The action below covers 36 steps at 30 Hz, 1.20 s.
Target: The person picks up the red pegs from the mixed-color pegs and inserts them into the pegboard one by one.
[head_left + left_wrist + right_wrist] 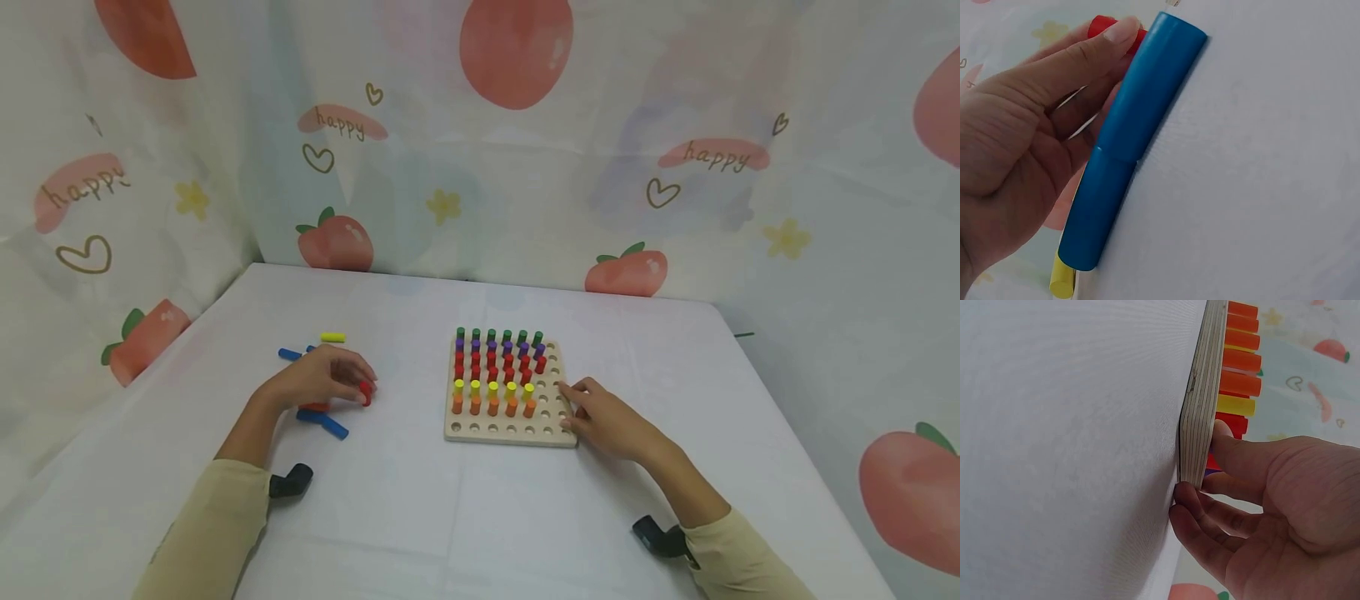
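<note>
My left hand pinches a red peg between thumb and fingers, left of the pegboard. Right by that hand lie two blue pegs, end to end, and an orange-red peg partly hidden under it. The wooden pegboard carries upright pegs in rows: green at the back, then purple, two of red, yellow, and orange in front. Bare holes show along its right side and front row. With the thumb on top and fingers against the edge, my right hand grips the board's right side.
Behind the left hand lie a yellow peg and a blue peg, with another blue one partly covered by the hand. A white cloth covers the table. Patterned curtains stand at its back and sides.
</note>
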Available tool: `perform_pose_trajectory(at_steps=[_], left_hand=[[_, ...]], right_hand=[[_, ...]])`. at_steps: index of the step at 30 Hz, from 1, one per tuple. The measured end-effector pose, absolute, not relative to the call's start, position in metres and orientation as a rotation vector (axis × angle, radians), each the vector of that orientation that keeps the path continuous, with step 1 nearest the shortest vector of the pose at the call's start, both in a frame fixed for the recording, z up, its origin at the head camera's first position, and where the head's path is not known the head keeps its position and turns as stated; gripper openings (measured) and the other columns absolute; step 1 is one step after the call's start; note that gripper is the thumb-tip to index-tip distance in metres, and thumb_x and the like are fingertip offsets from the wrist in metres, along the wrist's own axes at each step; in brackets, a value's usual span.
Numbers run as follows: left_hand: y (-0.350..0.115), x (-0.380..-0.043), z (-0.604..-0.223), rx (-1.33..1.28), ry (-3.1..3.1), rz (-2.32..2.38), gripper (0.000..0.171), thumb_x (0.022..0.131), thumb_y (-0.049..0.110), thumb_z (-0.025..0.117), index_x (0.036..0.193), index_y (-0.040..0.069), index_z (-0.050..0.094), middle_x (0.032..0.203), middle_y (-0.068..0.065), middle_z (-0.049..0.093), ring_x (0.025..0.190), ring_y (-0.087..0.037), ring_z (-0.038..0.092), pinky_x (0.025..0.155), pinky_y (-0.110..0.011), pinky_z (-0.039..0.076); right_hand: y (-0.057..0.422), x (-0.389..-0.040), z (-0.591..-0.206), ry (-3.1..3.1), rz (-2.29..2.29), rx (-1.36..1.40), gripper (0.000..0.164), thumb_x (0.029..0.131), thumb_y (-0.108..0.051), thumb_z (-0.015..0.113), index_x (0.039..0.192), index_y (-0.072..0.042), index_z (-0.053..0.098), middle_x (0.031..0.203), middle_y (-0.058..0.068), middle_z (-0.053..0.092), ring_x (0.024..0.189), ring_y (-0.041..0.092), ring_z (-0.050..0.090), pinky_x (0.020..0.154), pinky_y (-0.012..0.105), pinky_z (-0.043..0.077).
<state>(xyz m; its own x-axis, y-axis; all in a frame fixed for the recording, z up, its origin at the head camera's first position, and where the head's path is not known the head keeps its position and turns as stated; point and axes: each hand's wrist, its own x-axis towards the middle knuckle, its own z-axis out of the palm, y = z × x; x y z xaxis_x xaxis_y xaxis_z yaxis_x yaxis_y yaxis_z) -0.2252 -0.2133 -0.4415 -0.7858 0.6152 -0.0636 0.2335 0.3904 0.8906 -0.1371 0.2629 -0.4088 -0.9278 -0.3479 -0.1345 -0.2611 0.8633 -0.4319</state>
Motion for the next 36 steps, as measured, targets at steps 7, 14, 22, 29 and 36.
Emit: perform_pose_trajectory(at_steps=[7,14,22,29,36], left_hand=[[-0.212,-0.226,-0.444,0.707,2.358,1.279,0.022,0.085,0.01,0.087,0.104,0.016,0.078,0.1,0.0,0.076,0.096,-0.021,0.072,0.087,-0.029,0.056],[-0.21,-0.225,-0.442,0.718,2.373,1.287,0.022,0.086,0.014,0.087,0.105,0.016,0.078,0.1,-0.001,0.074,0.096,-0.023,0.07,0.086,-0.03,0.056],[-0.207,-0.227,-0.439,0.73,2.416,1.294,0.021,0.09,0.009,0.081,0.11,0.015,0.076,0.102,0.0,0.074,0.098,-0.022,0.068,0.087,-0.031,0.055],[-0.198,-0.23,-0.431,0.756,2.395,1.356,0.023,0.09,0.008,0.082,0.113,0.007,0.075,0.103,-0.002,0.075,0.098,-0.022,0.071,0.089,-0.03,0.055],[-0.187,-0.235,-0.426,0.766,2.422,1.369,0.026,0.092,0.009,0.08,0.117,0.002,0.074,0.103,-0.002,0.075,0.097,-0.021,0.072,0.09,-0.031,0.056]], right_hand=[[0.264,-0.137,-0.409,2.835,-0.605,-0.483,0.061,0.099,-0.019,0.072,0.15,0.005,0.048,0.122,0.016,0.056,0.088,0.017,0.054,0.076,0.034,0.052],[0.263,-0.137,-0.408,2.841,-0.609,-0.498,0.06,0.099,-0.018,0.072,0.149,0.005,0.049,0.123,0.017,0.056,0.089,0.018,0.054,0.078,0.034,0.052],[0.264,-0.137,-0.408,2.846,-0.61,-0.512,0.06,0.099,-0.018,0.072,0.149,0.006,0.049,0.123,0.016,0.056,0.088,0.018,0.054,0.076,0.034,0.052],[0.264,-0.137,-0.409,2.843,-0.616,-0.511,0.06,0.099,-0.018,0.072,0.149,0.006,0.049,0.122,0.017,0.056,0.088,0.018,0.054,0.076,0.033,0.052],[0.264,-0.137,-0.412,2.838,-0.615,-0.505,0.061,0.099,-0.019,0.073,0.149,0.006,0.049,0.123,0.017,0.056,0.089,0.018,0.054,0.077,0.033,0.052]])
